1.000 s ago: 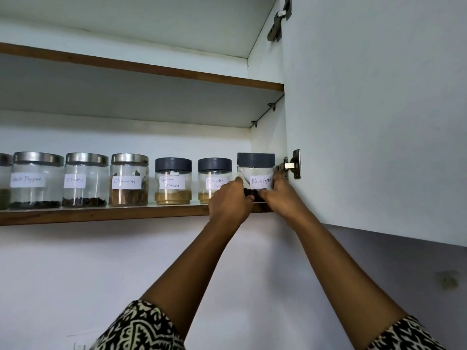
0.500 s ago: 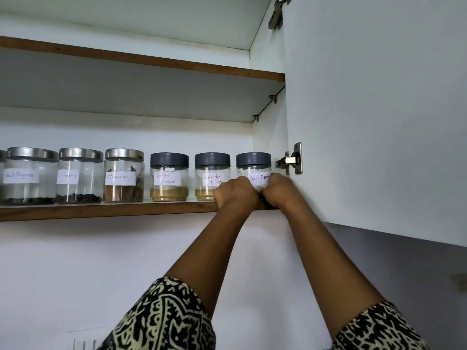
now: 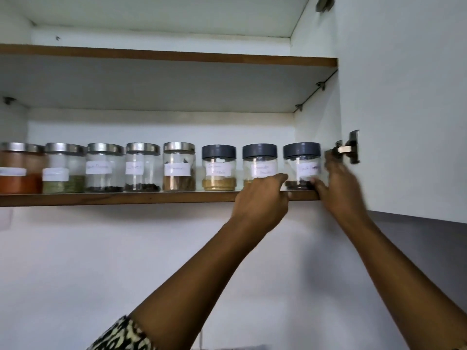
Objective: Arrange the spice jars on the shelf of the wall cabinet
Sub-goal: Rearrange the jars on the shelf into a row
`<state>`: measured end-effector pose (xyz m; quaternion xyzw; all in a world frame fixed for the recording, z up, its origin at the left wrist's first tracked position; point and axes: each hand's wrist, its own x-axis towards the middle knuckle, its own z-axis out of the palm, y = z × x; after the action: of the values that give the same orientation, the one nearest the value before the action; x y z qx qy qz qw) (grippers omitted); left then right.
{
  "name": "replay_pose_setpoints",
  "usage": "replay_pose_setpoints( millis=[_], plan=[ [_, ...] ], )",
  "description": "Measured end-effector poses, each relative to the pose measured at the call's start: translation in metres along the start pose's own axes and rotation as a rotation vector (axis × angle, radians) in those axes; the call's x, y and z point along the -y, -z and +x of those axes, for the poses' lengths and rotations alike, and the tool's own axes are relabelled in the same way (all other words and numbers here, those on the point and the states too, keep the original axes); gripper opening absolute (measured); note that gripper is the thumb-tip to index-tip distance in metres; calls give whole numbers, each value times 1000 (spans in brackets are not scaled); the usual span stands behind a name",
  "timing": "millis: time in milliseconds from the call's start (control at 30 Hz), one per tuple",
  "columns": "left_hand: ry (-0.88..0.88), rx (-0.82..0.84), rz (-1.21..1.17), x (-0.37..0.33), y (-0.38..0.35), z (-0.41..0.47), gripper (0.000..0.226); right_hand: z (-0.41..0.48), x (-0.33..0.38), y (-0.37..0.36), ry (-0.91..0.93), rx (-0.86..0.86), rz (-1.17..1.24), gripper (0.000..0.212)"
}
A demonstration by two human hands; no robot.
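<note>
A row of labelled spice jars stands on the wooden-edged lower shelf (image 3: 121,198) of the wall cabinet. Several on the left have steel lids, such as the cinnamon jar (image 3: 179,165). Three on the right have dark grey lids. The rightmost, the black pepper jar (image 3: 300,165), stands upright on the shelf beside the cabinet's side wall. My left hand (image 3: 261,198) is at the shelf edge below the coriander jar (image 3: 259,160), fingers loose and off the black pepper jar. My right hand (image 3: 340,190) is blurred, fingers spread, thumb near that jar's base.
The open white cabinet door (image 3: 404,97) hangs close on the right, with its metal hinge (image 3: 348,149) just above my right hand. The upper shelf (image 3: 177,56) shows nothing on it. White wall lies below the cabinet.
Both hands were closed around the black pepper jar, setting it at the row's right end. Now they have let go and drawn apart, and the jar stands alone. The view has shifted left.
</note>
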<state>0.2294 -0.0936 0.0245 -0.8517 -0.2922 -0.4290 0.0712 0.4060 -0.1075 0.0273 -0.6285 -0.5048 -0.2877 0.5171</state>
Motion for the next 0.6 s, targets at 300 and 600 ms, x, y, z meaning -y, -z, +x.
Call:
replay_pose_setpoints(
  millis=[300,600],
  plan=[
    [106,-37,29,127,124,-96,31,-67,172,-60,467,-110,349,32],
    [321,-298,276,317,260,-139,22,-91,400,-189,458,254,493,34]
  ],
)
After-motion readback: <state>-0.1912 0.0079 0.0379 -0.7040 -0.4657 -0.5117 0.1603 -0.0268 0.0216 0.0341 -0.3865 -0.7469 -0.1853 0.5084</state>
